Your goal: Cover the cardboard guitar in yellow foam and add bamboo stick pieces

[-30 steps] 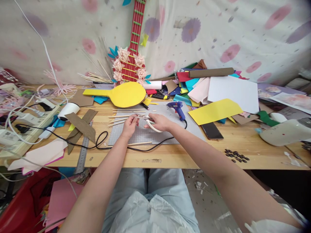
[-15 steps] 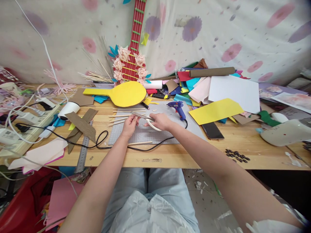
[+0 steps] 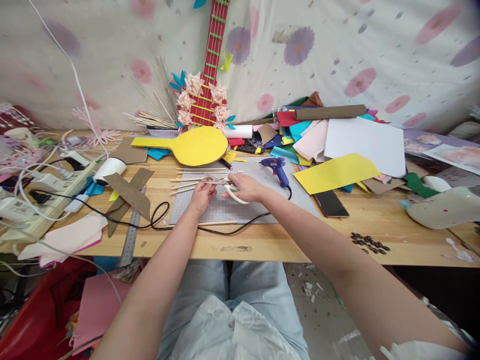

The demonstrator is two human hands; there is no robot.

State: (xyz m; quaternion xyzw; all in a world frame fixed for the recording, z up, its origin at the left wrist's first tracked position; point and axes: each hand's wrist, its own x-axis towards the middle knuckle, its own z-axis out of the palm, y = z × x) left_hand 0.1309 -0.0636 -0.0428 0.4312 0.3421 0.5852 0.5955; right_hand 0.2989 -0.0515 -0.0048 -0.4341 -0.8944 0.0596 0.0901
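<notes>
My right hand [image 3: 245, 188] is closed round the cream handles of a pair of scissors [image 3: 233, 193], whose blades point left and stand apart. Just left of them, my left hand [image 3: 202, 196] is closed in a pinch at the blades, on what looks like a thin wooden stick, mostly hidden by the fingers. Several more wooden sticks [image 3: 184, 189] lie left of this hand, across the edge of a grey cutting mat [image 3: 255, 212]. Behind both hands rests a yellow guitar-shaped cutout [image 3: 200, 146].
A blue glue gun [image 3: 276, 170] lies right of my hands, its black cable crossing the mat's front. Beyond it are a yellow sheet [image 3: 335, 173] and a phone [image 3: 331, 203]. Brown strips [image 3: 129, 195], a metal ruler [image 3: 130, 237] and a power strip [image 3: 52, 195] lie left.
The scissors' blades and handles have spread apart, with the lower handle swung down. Both hands stay close together over the mat. The whole view has shifted slightly.
</notes>
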